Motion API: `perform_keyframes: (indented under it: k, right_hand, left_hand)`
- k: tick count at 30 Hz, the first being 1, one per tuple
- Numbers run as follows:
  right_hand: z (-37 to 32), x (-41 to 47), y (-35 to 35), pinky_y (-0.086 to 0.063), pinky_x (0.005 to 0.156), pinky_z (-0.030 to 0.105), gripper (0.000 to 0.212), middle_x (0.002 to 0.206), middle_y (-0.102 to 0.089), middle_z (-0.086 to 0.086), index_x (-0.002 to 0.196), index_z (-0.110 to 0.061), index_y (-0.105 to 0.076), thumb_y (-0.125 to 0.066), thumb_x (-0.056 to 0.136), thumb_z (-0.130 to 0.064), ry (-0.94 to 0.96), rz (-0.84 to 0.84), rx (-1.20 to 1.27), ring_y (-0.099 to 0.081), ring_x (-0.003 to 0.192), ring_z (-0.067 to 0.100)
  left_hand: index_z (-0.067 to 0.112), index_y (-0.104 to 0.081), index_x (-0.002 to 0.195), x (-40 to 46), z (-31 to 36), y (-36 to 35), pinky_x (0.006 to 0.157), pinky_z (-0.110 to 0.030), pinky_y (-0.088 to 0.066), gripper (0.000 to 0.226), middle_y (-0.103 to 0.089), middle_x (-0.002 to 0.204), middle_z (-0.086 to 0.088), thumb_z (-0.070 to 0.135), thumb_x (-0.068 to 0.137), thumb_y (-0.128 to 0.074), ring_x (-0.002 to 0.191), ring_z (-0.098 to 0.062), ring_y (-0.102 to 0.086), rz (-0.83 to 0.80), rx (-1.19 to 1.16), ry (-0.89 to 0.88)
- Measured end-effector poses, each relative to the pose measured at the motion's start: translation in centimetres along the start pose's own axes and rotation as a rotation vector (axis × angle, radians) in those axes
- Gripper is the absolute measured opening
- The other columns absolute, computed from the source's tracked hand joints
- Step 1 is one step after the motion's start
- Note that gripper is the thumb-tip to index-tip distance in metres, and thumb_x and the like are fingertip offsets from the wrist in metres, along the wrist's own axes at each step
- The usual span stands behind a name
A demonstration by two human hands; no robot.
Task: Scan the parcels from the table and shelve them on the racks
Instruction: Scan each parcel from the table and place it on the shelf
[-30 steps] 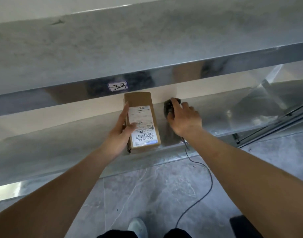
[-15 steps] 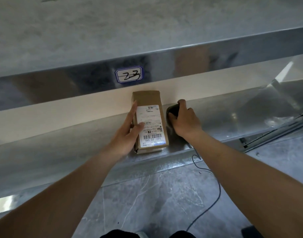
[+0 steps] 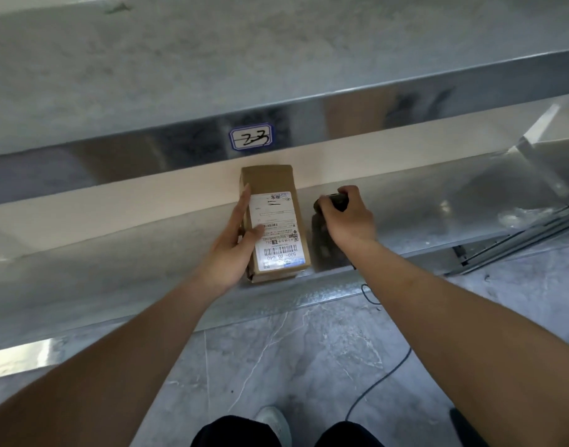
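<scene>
The parcel [image 3: 273, 221], a narrow brown carton, lies flat on the lower metal shelf [image 3: 115, 279], label [image 3: 278, 232] upward. Its long axis runs from the shelf's front lip back toward the wall, so that 1 short end sits at the lip and the other points into the rack. The barcode lies at the near end of the label.

The left hand [image 3: 231, 250] is the grip on the parcel. Its fingers [image 3: 241, 208] extend along the carton's left long side and its thumb [image 3: 255, 232] rests across the label, so the carton is pinched lightly between thumb and fingers. The parcel therefore lies just to the right of this palm, with its axis parallel to the fingers.

The right hand [image 3: 349, 217] lies just beside the parcel's right long side, apart from it, and is curled round a dark scanner [image 3: 336, 200] whose cable [image 3: 383, 382] trails down over the shelf lip to the floor [image 3: 309, 350]. The scanner's dark reflection shows on the shelf below the hand.

Above, the front rail of the upper shelf [image 3: 405, 101] carries a blue-edged tag [image 3: 251, 139] with a handwritten number, almost directly over the parcel's far end.

Judgement: the parcel appears to be placed, and the left hand is nearer for any final push, which would run along the long axis toward the wall. The right hand is occupied by the scanner.
</scene>
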State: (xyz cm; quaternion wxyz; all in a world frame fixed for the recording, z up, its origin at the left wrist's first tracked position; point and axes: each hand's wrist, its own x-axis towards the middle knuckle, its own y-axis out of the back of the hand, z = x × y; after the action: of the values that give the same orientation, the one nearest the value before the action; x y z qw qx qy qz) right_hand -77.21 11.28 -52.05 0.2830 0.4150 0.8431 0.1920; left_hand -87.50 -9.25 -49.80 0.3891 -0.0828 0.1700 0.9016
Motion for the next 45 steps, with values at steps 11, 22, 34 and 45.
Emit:
perform_keyframes:
  k: [11, 22, 34, 45]
  right_hand:
    - [-1.2, -12.1, 4.1, -0.045, 0.084, 0.032, 0.036, 0.090, -0.054, -0.028, 0.133, -0.037, -0.051, -0.060, 0.101, -0.049, -0.003, 0.023, 0.084, -0.060, 0.096, 0.015]
    - [-4.1, -26.7, 11.2, -0.048, 0.081, 0.035, 0.032, 0.104, -0.070, -0.011, 0.129, -0.040, -0.053, -0.061, 0.100, -0.049, -0.018, 0.031, 0.138, -0.066, 0.099, 0.020]
    - [-14.4, -41.5, 17.0, -0.044, 0.083, 0.033, 0.032, 0.108, -0.069, -0.011, 0.132, -0.042, -0.053, -0.059, 0.101, -0.049, 0.048, 0.064, 0.210, -0.063, 0.100, 0.019]
    - [-24.9, -54.2, 20.3, -0.052, 0.092, 0.040, 0.026, 0.107, -0.070, -0.016, 0.125, -0.047, -0.053, -0.058, 0.099, -0.050, 0.185, 0.135, 0.247, -0.065, 0.101, 0.017]
  left_hand:
    - [0.050, -0.013, 0.164, -9.7, 4.3, -0.8, 0.087, -0.013, -0.055, 0.073, -0.049, 0.153, 0.011, 0.011, 0.111, -0.045, 0.118, 0.008, -0.062, -0.034, 0.008, 0.061]
    - [0.053, -0.012, 0.162, -24.2, 12.2, -0.1, 0.094, -0.010, -0.052, 0.074, -0.053, 0.133, 0.036, 0.011, 0.111, -0.046, 0.112, 0.018, -0.061, -0.041, -0.021, 0.145]
    - [0.068, 0.002, 0.155, -35.6, 21.3, 6.4, 0.110, -0.027, -0.048, 0.085, -0.052, 0.131, 0.042, 0.018, 0.110, -0.049, 0.125, 0.001, -0.062, -0.092, 0.122, 0.050]
    - [0.074, 0.006, 0.147, -43.9, 30.6, 15.5, 0.115, -0.035, -0.044, 0.089, -0.058, 0.143, 0.009, 0.020, 0.108, -0.053, 0.120, -0.019, -0.066, 0.022, 0.210, -0.151]
